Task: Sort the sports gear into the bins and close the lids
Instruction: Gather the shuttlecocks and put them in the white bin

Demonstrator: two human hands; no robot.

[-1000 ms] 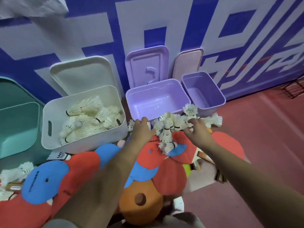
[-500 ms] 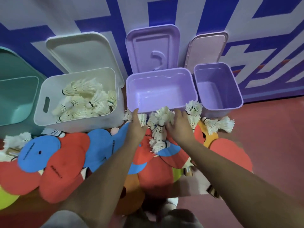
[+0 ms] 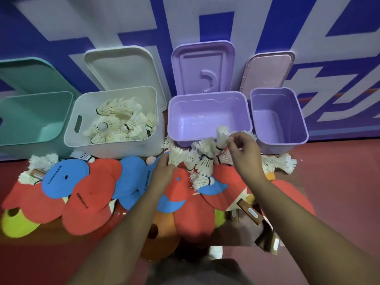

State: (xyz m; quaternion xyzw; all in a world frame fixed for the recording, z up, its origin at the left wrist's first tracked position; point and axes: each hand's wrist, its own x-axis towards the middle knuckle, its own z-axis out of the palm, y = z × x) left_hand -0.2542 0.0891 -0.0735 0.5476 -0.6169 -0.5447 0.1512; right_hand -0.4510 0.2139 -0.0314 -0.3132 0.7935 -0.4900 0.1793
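We see red floor (image 3: 339, 202) meeting a blue-white wall (image 3: 308, 27) — left grip (image 3: 163, 170) clasps a low shuttlecock (image 3: 176, 156), right grip (image 3: 244, 153) pinches a raised shuttlecock (image 3: 221, 137).

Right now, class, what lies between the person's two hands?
In the head view, a heap of white shuttlecocks lies between the left hand and the right hand, resting on red and blue paddles. The right hand pinches one.

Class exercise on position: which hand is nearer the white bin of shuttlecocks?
Left. The left hand lies just in front of the white bin; the right hand is by the wide purple bin.
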